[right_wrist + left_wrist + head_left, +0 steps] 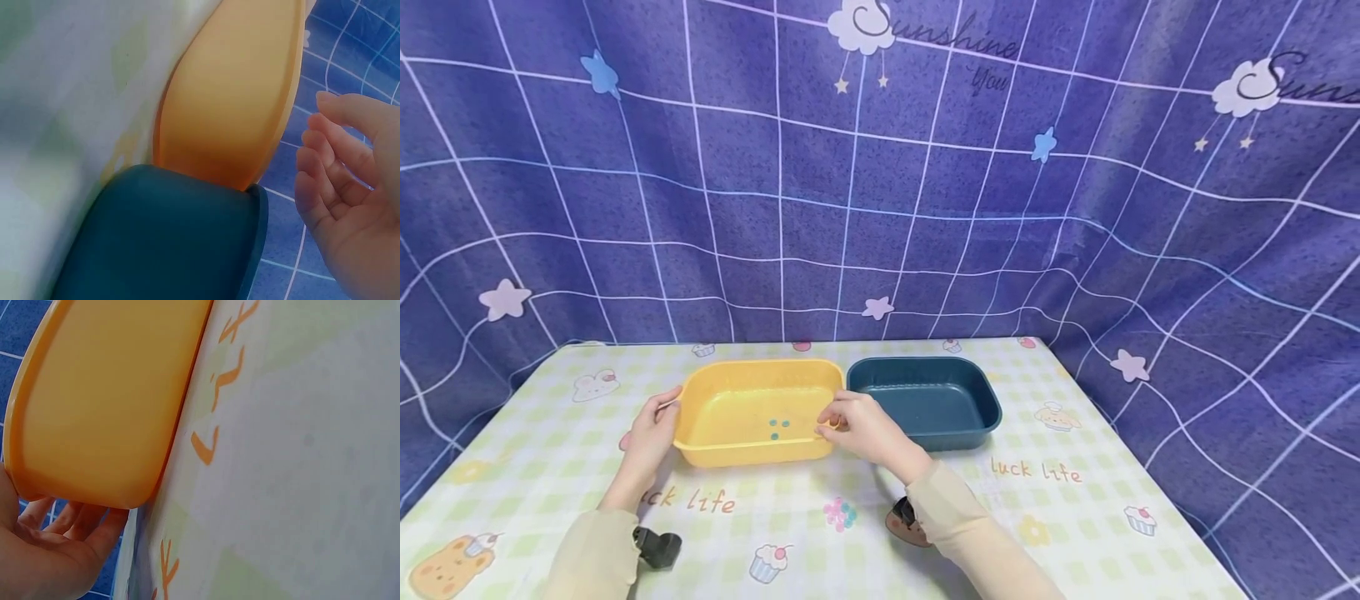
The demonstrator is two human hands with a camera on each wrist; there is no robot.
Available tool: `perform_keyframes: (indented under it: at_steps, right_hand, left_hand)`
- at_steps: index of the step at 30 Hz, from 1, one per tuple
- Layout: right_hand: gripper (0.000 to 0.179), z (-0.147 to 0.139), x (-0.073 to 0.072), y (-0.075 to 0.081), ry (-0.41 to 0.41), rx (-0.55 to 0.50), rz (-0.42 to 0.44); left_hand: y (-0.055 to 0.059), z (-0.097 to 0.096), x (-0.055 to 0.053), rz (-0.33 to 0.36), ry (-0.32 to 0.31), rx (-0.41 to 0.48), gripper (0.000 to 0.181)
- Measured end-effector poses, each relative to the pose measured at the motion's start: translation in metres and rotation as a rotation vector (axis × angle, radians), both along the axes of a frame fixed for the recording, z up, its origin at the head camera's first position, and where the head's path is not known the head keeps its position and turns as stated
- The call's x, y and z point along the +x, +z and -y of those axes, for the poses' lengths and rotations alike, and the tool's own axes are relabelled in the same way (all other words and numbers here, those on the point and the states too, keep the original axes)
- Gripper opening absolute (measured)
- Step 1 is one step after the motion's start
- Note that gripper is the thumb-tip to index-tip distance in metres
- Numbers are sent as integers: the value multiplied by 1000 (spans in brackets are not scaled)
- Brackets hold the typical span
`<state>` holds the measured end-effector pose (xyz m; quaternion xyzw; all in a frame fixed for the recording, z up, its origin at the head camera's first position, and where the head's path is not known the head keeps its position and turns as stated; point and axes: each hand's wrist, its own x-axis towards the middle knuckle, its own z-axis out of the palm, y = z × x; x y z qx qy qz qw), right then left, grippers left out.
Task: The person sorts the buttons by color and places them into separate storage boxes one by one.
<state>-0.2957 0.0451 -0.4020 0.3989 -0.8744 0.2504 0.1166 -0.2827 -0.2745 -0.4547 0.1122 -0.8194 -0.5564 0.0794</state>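
A yellow plastic basin (752,452) stands on the table, with three small teal round pieces (774,437) on its floor. My left hand (653,429) holds the basin's left end; in the left wrist view the fingers (81,522) lie against the outside of the end wall, the thumb by the rim. Over the basin's right end is my right hand (857,423), thumb and fingers loosely bent. Nothing shows between its fingertips in the right wrist view. Close beside it, a dark teal basin (925,408) adjoins the yellow one.
Small pink and teal pieces (838,514) lie in a cluster on the checked tablecloth (700,558), in front of the basins. Behind the table hangs a blue curtain (820,233) with a grid pattern. Each wrist wears a black camera (658,547).
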Motion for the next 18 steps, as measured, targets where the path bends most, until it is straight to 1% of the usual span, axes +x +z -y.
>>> perform_keyframes:
  at_steps: [7,14,18]
  right_hand:
    - [10,-5,7,-3,44,-37,6]
    - [10,-11,13,-6,30,-23,-18]
    - [8,-14,18,-6,37,-22,-15]
  left_hand:
    - [-1,-1,1,-1,4,5,52]
    - [-1,-1,0,-12,8,2,51]
    - [0,-2,0,-12,8,3,51]
